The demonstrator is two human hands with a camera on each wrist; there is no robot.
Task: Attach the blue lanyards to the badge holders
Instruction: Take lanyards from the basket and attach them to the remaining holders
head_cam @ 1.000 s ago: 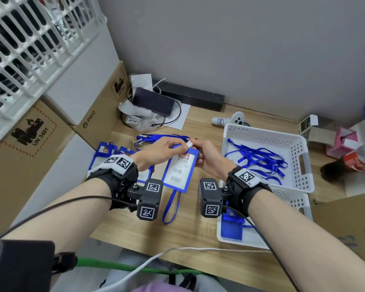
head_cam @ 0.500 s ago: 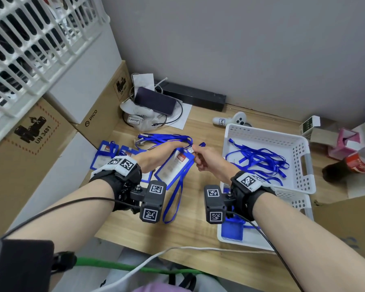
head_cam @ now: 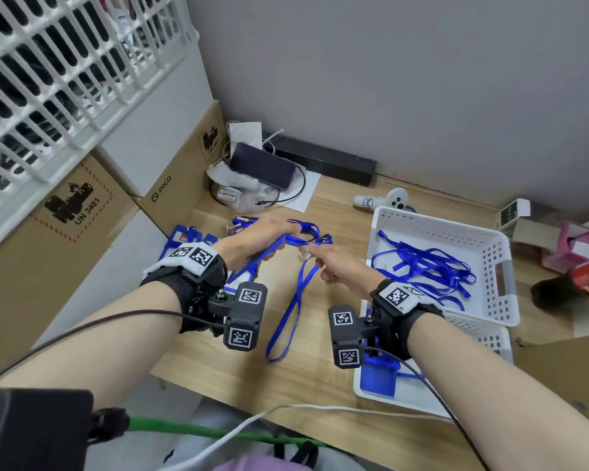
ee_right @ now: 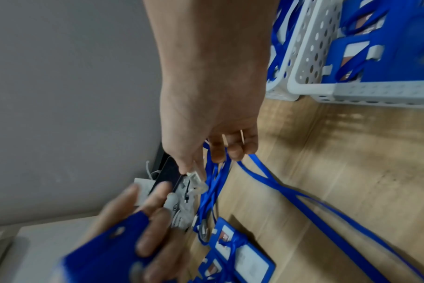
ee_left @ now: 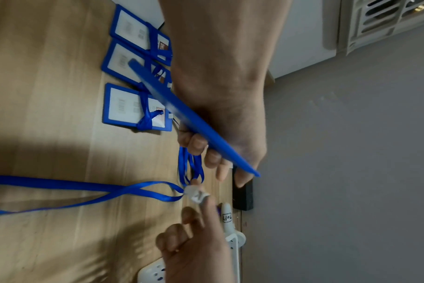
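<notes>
Three finished badges (ee_left: 133,107) lay flat on the left side of the desk (head_cam: 218,368) w/ their straps already looped on. Moving right, the left hand (head_cam: 252,243) had its fingers curled round a blue badge holder (ee_left: 194,122), gripping it edge-on above the wood (so you only saw the thin side of it from the left wrist cam). Next over, the right hand (head_cam: 334,263) was pinching the small clear clip (ee_left: 196,194) at the end of a blue lanyard (head_cam: 293,300) btw thumb and forefinger, other fingers loosely tucked in. The clip sat just beside the left fingertips, not in the holder yet afaict. The rest of the strap trailed down over the desk toward the near edge. Far right, a white basket (head_cam: 490,243) held the spare lanyards (head_cam: 422,266), w/ another basket (head_cam: 405,399) holding more blue holders in front of it.

My take on the step: turn the holder so the slot at its top faces the clip, keep it steady w/ the left, and feed the clip straight through. I'd keep the trailing loop out from under the wrists so it doesn't snag or twist.
</notes>
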